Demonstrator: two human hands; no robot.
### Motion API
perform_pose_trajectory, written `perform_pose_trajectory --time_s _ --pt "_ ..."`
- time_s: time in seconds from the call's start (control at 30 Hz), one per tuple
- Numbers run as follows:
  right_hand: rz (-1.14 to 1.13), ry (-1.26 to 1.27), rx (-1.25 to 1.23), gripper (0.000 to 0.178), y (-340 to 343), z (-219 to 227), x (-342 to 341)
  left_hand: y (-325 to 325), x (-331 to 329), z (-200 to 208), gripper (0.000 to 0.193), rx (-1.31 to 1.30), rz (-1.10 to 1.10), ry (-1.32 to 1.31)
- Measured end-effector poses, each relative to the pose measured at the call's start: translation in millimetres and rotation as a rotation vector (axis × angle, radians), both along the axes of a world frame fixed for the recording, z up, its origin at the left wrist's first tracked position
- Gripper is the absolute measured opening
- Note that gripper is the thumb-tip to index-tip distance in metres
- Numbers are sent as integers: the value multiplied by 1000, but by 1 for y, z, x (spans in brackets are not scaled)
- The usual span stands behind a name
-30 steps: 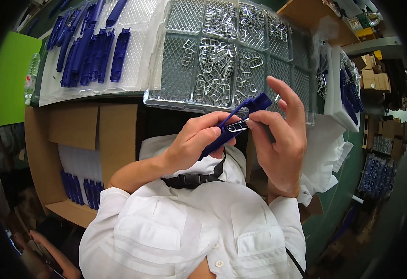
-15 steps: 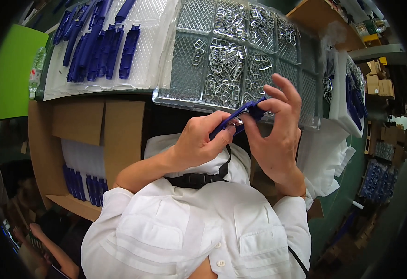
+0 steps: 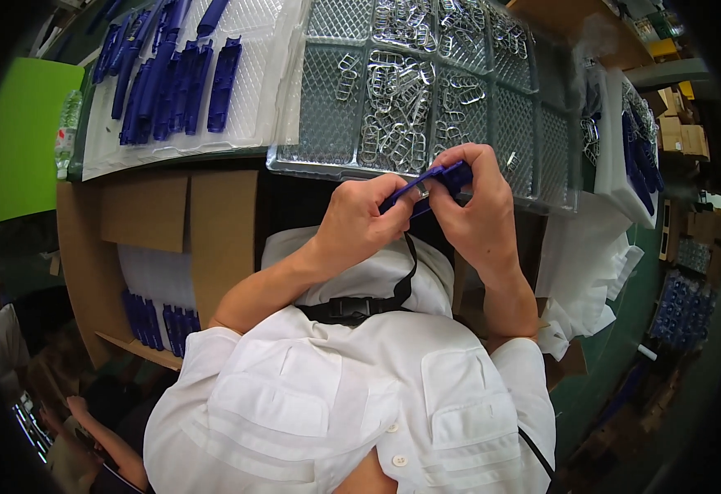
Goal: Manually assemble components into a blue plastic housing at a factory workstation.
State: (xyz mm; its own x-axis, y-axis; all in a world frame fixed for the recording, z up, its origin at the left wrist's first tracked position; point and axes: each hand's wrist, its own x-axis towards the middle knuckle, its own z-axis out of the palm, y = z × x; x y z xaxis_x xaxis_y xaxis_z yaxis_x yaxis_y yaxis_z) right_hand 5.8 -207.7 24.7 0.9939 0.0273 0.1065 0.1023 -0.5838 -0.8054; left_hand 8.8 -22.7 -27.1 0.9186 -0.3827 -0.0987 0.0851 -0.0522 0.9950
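At my far left a green panel (image 3: 14, 140) stands beside the bench (image 3: 163, 160), with a clear bottle (image 3: 65, 132) at its edge. On the bench's left part lies a white tray (image 3: 253, 107) carrying blue plastic strips (image 3: 171, 78); I count about nine, though they overlap and the far ones run out of view. Below the bench edge an open cardboard box (image 3: 154, 214) holds white sheets and one more row of blue strips (image 3: 158, 317), roughly seven ends showing.

My left hand (image 3: 360, 222) is clamped on the near end of one blue plastic strip (image 3: 430, 181), thumb and fingers pinching it. My right hand (image 3: 480, 206) is closed over the far end, fingertips curled on top. The two hands sit close together, almost touching, with the strip held in the air just above the near rim of the clear compartment tray (image 3: 327, 123). A small metal clip sits on the strip between my thumbs; how it is seated I cannot tell.

That tray holds loose metal wire clips (image 3: 397, 132), too tangled to count, spread over several compartments. Nothing lies between my hands and it.

Compared with half a second ago, my hands have drawn closer together and my right fingers now fold down over the strip rather than standing spread above it.

At right, another white tray (image 3: 616, 156) bears more blue strips (image 3: 640, 160), and white foam sheets (image 3: 583, 272) hang off the bench.
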Motion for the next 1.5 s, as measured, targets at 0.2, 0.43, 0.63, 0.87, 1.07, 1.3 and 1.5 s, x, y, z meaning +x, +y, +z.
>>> perform_pose_trajectory --time_s 0.2,0.43,0.63,0.87,1.07,1.3,1.5 --pt "161 -602 338 38 -19 -13 -8 33 22 45 31 51 -226 -485" --pt "14 -699 96 58 -35 -29 -4 43 32 54 56 157 -153 -748" --pt "-103 -593 -68 57 -55 -24 2 34 56 58 56 171 -55 -741" --pt "-257 -460 -80 37 -79 -27 -3 30 247 66 40 399 221 -773" --pt "-262 -359 -101 38 -78 -24 14 105 453 52 64 558 582 -756" --pt "-217 -328 -371 21 -96 -13 62 117 219 95 38 109 624 -870" --pt "227 -287 -768 18 -79 -27 131 288 1 -17 25 63 1358 -545"
